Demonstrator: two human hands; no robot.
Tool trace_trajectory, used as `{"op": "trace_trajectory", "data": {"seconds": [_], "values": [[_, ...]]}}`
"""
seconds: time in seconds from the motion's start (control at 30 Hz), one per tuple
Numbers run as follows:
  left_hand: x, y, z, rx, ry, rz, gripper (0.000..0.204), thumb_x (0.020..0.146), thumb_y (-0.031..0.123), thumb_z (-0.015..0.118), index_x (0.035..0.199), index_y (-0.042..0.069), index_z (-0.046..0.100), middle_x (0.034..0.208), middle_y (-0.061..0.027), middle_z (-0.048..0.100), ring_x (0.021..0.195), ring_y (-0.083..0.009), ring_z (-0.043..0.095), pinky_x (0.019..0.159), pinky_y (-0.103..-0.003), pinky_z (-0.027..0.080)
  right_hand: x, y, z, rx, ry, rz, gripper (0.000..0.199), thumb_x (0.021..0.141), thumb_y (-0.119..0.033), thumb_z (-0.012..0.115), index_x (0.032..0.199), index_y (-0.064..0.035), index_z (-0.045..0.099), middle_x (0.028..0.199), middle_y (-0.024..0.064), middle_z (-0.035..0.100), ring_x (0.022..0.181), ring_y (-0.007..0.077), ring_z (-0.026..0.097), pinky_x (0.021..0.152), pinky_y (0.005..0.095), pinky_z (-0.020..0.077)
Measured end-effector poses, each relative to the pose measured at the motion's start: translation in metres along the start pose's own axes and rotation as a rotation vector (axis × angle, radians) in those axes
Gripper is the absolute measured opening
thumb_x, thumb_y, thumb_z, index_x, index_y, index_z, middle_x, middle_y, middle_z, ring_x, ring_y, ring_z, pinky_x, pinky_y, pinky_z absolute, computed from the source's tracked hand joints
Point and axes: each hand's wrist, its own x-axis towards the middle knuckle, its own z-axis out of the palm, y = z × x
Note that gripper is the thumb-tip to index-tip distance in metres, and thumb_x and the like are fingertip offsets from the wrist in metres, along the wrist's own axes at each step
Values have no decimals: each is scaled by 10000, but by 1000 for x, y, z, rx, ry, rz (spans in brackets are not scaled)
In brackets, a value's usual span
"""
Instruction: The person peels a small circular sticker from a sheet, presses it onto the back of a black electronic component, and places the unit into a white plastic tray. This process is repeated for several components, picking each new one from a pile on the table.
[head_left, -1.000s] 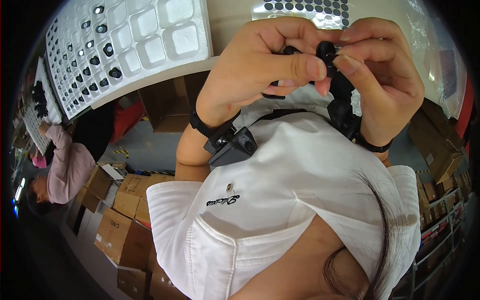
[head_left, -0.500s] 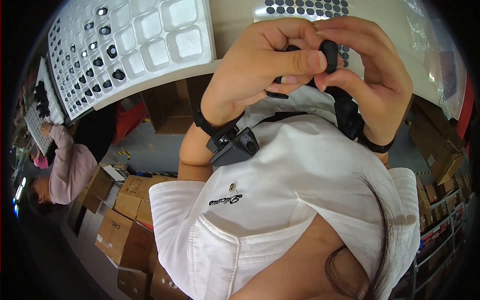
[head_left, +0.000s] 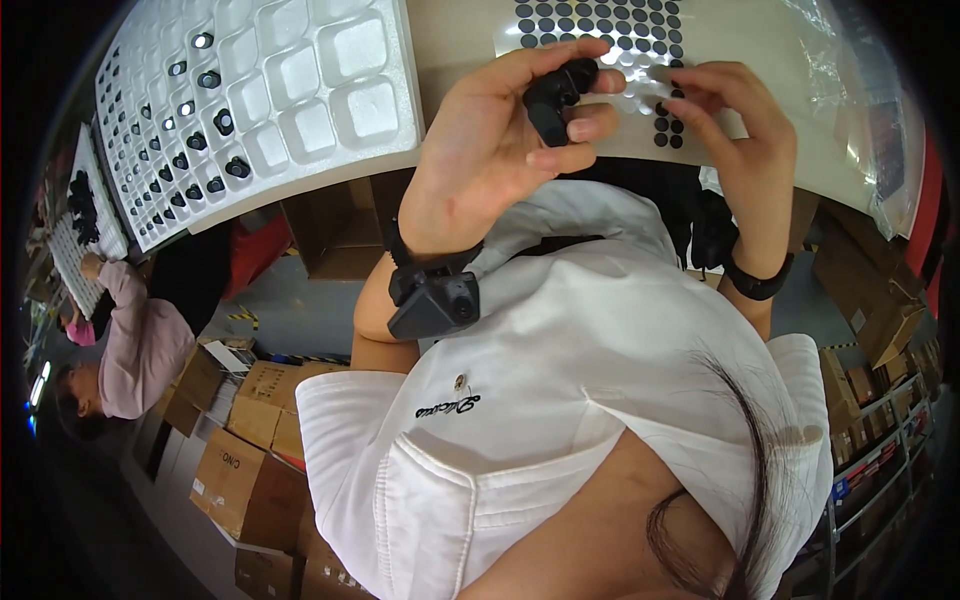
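My left hand (head_left: 490, 140) is closed around a small black angled plastic piece (head_left: 548, 108), held up between the thumb and fingers. Over at the right, my right hand (head_left: 745, 125) has its thumb and forefinger stretched out and apart above a clear sheet of black round stickers (head_left: 590, 22). Its fingertips are beside the sheet's dots, and a blurred greyish spot shows at the forefinger tip. Whether that is a sticker I cannot make out. A white foam tray (head_left: 375, 60) with square pockets lies to the left, several small black parts (head_left: 223, 122) sitting in its pockets.
Clear plastic film (head_left: 860, 130) lies at the table's right side. Under the table edge is an open cardboard box (head_left: 340, 235). More cartons (head_left: 250, 480) stand on the floor at lower left. Another person in a pink top (head_left: 145, 340) works at far left with another tray.
My hands have parted. The left keeps the black piece and turns it, while the right has let go of it and moved to the sticker sheet.
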Motion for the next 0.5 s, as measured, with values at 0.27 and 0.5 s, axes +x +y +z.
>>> {"op": "trace_trajectory", "data": {"seconds": [0.27,0.5], "values": [[3,-8,7,530,3,131,254,874,127,414,1076,-21,452,921,-111,488,642,-117,397,447,-189,322,-3,12,13,-16,24,-27,95,689,38,615,755,19,550,794,48,518,663,121,520,597,225,446],[9,-8,-2,828,24,144,199,841,75,474,1023,1,506,878,-91,558,632,-82,441,461,-174,330,-1,17,10,-56,-67,-28,89,707,61,583,774,22,538,815,43,513,707,119,511,626,225,435]]}}
